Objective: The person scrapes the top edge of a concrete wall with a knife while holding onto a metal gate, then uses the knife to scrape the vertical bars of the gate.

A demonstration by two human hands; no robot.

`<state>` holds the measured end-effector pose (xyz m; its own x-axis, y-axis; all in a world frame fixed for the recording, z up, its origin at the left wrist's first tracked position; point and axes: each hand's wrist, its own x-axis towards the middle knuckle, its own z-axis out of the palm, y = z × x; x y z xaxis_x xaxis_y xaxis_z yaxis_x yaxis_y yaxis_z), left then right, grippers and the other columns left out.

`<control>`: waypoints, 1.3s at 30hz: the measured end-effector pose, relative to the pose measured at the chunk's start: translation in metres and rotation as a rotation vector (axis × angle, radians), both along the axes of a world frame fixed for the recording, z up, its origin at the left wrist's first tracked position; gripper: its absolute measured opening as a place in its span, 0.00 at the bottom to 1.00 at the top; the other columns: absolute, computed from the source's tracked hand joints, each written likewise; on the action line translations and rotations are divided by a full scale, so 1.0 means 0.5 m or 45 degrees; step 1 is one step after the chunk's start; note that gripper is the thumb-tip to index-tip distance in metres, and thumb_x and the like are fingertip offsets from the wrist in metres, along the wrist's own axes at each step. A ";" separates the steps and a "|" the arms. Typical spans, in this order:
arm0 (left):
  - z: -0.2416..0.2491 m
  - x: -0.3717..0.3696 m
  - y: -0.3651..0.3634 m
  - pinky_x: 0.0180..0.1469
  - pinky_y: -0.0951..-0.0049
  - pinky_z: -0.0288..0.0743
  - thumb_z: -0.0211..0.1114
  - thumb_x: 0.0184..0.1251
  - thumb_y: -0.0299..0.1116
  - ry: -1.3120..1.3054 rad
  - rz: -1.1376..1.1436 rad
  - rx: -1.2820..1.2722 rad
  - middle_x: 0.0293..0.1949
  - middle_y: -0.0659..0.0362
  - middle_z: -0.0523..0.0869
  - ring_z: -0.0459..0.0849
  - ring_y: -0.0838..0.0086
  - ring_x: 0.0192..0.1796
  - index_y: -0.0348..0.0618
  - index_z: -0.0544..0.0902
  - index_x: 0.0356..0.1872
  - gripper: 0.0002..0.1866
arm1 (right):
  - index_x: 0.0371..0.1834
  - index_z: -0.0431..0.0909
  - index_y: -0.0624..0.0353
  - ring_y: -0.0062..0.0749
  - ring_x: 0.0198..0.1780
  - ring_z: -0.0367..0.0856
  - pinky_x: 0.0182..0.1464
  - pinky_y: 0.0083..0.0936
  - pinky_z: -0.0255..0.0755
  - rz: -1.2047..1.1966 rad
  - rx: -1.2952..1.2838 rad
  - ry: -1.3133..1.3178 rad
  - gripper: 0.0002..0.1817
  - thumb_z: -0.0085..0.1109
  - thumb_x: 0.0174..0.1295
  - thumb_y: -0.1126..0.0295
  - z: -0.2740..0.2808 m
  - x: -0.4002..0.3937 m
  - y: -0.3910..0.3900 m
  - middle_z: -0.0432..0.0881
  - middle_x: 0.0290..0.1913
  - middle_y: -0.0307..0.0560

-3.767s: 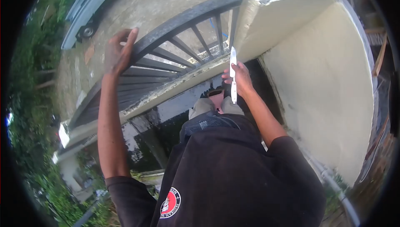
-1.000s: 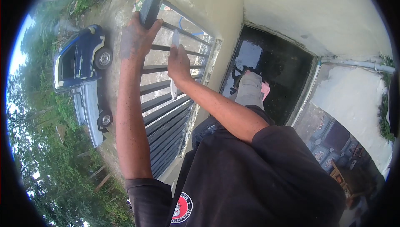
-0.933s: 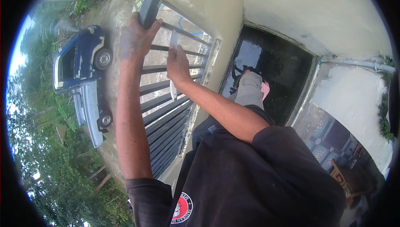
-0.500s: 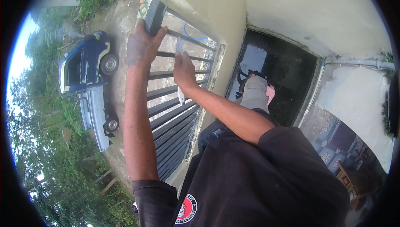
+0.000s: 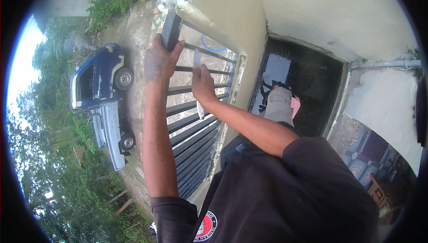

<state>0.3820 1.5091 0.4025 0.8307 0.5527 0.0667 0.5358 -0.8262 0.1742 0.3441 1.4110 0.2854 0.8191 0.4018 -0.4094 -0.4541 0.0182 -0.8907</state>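
My left hand (image 5: 160, 61) is wrapped over the dark top rail of the metal railing (image 5: 171, 30), near where it meets the wall, with the thumb on the inner side. In my right hand (image 5: 203, 86) is a scraper (image 5: 201, 110) with a flat, pale blade pointing up toward the rail's end. Its light handle, with a hole at the end, sticks out below the fist. The blade overlaps the upper bars in this view, a little to the right of my left hand. Part of the handle is hidden by my fingers.
A cream wall (image 5: 236, 20) with a rough, worn edge bounds the railing. Below lies a dark wet floor (image 5: 307, 87) with a pink cloth (image 5: 295, 105) near my leg. Outside stand a blue pickup truck (image 5: 96, 78) and trees. Patterned tiles (image 5: 363, 154) lie at lower right.
The whole view has shifted slightly, so everything sits a little lower and to the right. Both hands keep their holds on the rail and the scraper.
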 end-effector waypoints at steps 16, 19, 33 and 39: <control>0.000 -0.004 0.001 0.31 0.62 0.82 0.74 0.60 0.54 -0.040 -0.048 0.024 0.26 0.44 0.87 0.90 0.60 0.27 0.26 0.79 0.46 0.33 | 0.44 0.69 0.67 0.61 0.41 0.77 0.49 0.49 0.67 0.044 0.056 -0.004 0.23 0.37 0.81 0.54 0.025 -0.002 -0.005 0.75 0.35 0.67; 0.000 0.000 0.002 0.31 0.62 0.82 0.74 0.60 0.55 -0.037 -0.047 0.022 0.25 0.44 0.87 0.90 0.60 0.26 0.26 0.79 0.46 0.34 | 0.44 0.68 0.68 0.59 0.40 0.77 0.48 0.49 0.67 0.016 0.050 -0.105 0.22 0.38 0.81 0.55 0.022 -0.008 -0.001 0.76 0.34 0.65; -0.008 0.004 0.015 0.28 0.63 0.81 0.53 0.73 0.69 -0.134 0.042 -0.209 0.27 0.48 0.87 0.88 0.62 0.25 0.30 0.80 0.47 0.40 | 0.42 0.68 0.67 0.61 0.38 0.75 0.47 0.49 0.67 0.064 0.127 -0.065 0.22 0.37 0.81 0.56 0.054 -0.001 -0.011 0.74 0.33 0.65; 0.008 0.006 -0.004 0.46 0.42 0.75 0.46 0.78 0.64 -0.065 0.077 -0.178 0.37 0.30 0.85 0.84 0.34 0.46 0.34 0.79 0.42 0.35 | 0.41 0.68 0.67 0.55 0.37 0.75 0.46 0.48 0.68 0.047 0.081 -0.135 0.22 0.36 0.81 0.56 0.062 0.000 -0.002 0.74 0.32 0.63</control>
